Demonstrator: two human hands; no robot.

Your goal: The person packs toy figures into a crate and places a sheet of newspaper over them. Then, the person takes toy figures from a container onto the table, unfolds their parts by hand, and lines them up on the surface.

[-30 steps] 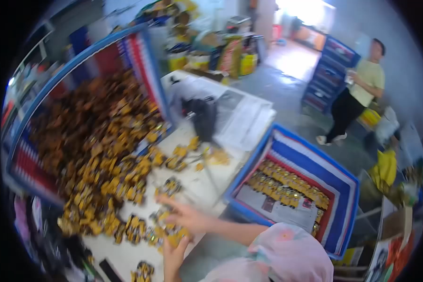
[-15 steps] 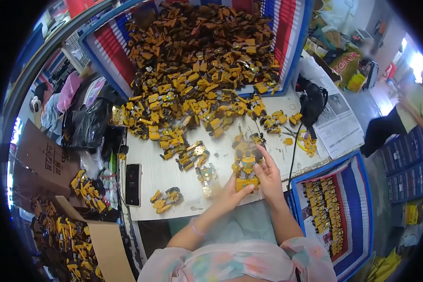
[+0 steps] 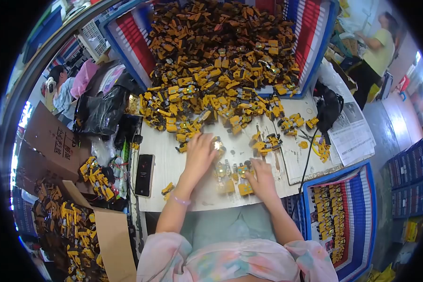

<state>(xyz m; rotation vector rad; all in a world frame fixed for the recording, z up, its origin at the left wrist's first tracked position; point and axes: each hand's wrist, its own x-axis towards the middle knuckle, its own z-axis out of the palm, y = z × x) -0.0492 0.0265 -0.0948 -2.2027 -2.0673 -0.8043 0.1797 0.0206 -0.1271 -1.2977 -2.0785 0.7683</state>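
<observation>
Grip hard to tell, left hand (image 3: 199, 157) and right hand (image 3: 262, 182); yellow plastic toy robots (image 3: 322, 214) sit in rows, many left heaped at worktop's (image 3: 204, 195) far edge.

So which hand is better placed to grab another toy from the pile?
Probably your left hand: it is beside the near edge of the pile, while your right hand is farther back, by a yellow toy.

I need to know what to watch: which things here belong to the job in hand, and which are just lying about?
Likely the job's:
yellow toy figure by the right hand
loose figures by the left hand
heaped crate
striped crate with figures in rows

Apparently just lying about:
phone
printed sheet
black plastic bag
</observation>
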